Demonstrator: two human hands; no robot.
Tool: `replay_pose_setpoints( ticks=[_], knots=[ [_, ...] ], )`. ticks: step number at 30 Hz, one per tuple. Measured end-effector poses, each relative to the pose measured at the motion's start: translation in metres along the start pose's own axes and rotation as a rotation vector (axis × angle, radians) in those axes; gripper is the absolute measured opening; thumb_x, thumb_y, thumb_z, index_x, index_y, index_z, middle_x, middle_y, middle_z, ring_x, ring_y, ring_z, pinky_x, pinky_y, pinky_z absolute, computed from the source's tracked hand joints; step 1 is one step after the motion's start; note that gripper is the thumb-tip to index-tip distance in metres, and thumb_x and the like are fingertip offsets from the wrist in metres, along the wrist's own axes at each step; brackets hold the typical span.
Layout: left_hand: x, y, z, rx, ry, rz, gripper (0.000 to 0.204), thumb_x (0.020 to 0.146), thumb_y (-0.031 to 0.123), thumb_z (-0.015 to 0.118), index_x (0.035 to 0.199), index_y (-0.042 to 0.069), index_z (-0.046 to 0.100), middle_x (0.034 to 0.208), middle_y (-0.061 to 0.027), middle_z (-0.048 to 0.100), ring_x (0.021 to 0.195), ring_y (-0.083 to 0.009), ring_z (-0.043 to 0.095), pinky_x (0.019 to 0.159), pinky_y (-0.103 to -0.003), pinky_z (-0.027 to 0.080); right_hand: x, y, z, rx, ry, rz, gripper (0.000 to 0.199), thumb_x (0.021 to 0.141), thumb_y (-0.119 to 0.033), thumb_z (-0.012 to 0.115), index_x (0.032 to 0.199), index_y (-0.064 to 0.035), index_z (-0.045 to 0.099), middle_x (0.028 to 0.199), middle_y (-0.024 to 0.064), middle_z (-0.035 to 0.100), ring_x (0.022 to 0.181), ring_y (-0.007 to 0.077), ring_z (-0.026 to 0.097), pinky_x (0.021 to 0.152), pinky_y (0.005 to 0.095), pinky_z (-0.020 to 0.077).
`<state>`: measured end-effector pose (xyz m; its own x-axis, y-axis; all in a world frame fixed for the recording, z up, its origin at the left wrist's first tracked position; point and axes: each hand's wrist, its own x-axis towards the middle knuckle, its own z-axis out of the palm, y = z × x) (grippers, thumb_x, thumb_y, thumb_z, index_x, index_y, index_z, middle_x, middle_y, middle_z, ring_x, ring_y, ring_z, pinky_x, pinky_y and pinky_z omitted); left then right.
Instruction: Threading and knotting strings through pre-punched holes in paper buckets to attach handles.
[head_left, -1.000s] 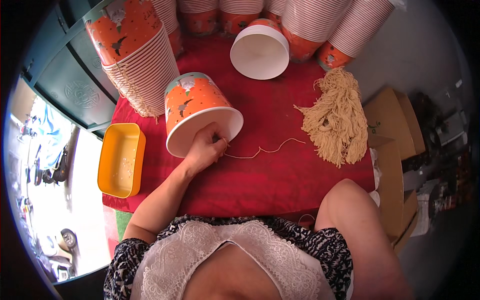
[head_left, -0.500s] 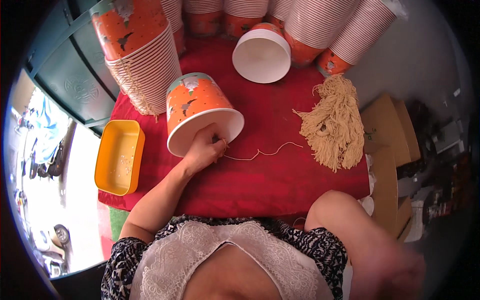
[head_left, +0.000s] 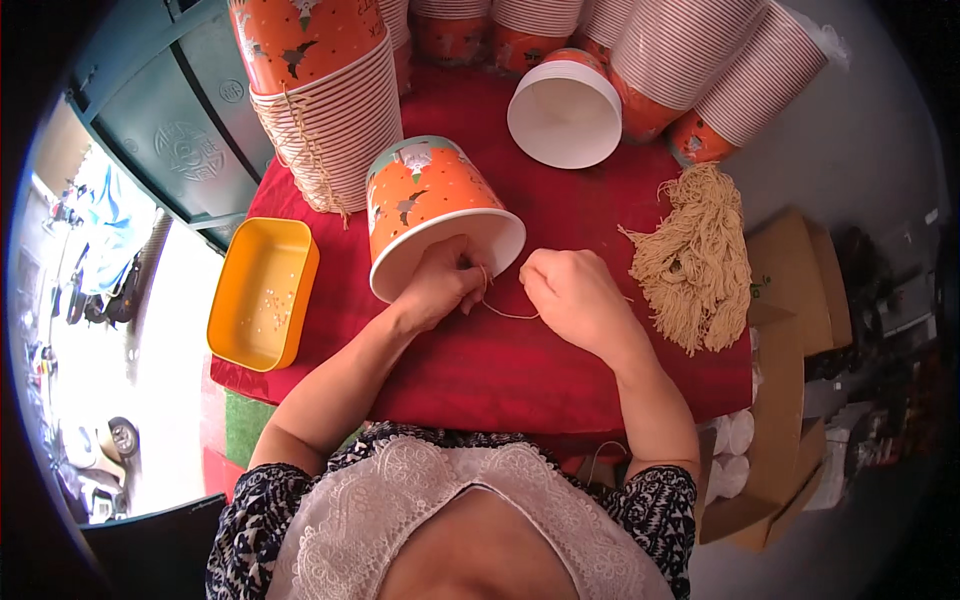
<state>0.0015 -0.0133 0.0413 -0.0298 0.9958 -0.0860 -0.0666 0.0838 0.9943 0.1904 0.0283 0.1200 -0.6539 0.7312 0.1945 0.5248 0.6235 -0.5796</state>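
Observation:
An orange paper bucket (head_left: 430, 195) with a pale green base band lies tilted on its side, its white rim toward me. My left hand (head_left: 440, 285) reaches into its mouth and grips the rim, with a loop of string at the fingers. From there a thin beige string (head_left: 510, 315) runs slackly to my right hand (head_left: 582, 300), whose closed fingertips pinch it just right of the rim. Right of that hand lies a bundle of beige strings (head_left: 695, 265). A stack of nested buckets (head_left: 340, 130) with strings hanging down its side stands at the left.
A yellow plastic tub (head_left: 225, 300) with small pale bits inside sits at the left edge of the red-covered table (head_left: 480, 385). Another bucket (head_left: 565, 115) lies mouth toward me at the back, before more stacks. Cardboard boxes (head_left: 780, 400) stand to the right.
My right hand has come from the lower right, beside the table, to the string and now pinches it. The left hand keeps its hold on the bucket. The whole view has shifted slightly.

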Motion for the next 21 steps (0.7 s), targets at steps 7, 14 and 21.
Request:
replay_pose_setpoints(
  ticks=[7, 14, 21],
  knots=[
    [0.0, -0.002, 0.0, 0.045, -0.009, -0.023, 0.008, 0.08, -0.003, 0.058, 0.085, -0.001, 0.052, 0.066, -0.0084, 0.056, 0.049, -0.014, 0.052, 0.042, -0.026, 0.039, 0.004, 0.027, 0.043, -0.064, -0.124, 0.169, 0.019, 0.086, -0.017, 0.058, 0.09, -0.002, 0.069, 0.084, 0.0218, 0.067, 0.081, 0.0396, 0.066, 0.076, 0.0481, 0.0511],
    [-0.003, 0.005, 0.002, 0.072, -0.01, -0.015, 0.008, 0.081, -0.002, 0.058, 0.086, 0.0, 0.052, 0.065, -0.0071, 0.056, 0.049, -0.0123, 0.051, 0.042, -0.024, 0.039, 0.005, 0.035, 0.061, 0.063, 0.036, 0.153, 0.022, 0.087, -0.019, 0.058, 0.084, 0.001, 0.067, 0.078, 0.0235, 0.066, 0.073, 0.0424, 0.065, 0.068, 0.0503, 0.0519],
    [-0.001, 0.003, 0.005, 0.066, -0.01, 0.01, 0.008, 0.083, -0.002, 0.057, 0.089, 0.0, 0.052, 0.066, -0.0054, 0.054, 0.051, -0.0108, 0.05, 0.043, -0.023, 0.039, 0.001, 0.043, 0.075, 0.217, 0.248, 0.122, 0.015, 0.085, -0.012, 0.063, 0.083, 0.0023, 0.065, 0.068, 0.0226, 0.062, 0.064, 0.0343, 0.066, 0.058, 0.04, 0.0501]
  ],
)
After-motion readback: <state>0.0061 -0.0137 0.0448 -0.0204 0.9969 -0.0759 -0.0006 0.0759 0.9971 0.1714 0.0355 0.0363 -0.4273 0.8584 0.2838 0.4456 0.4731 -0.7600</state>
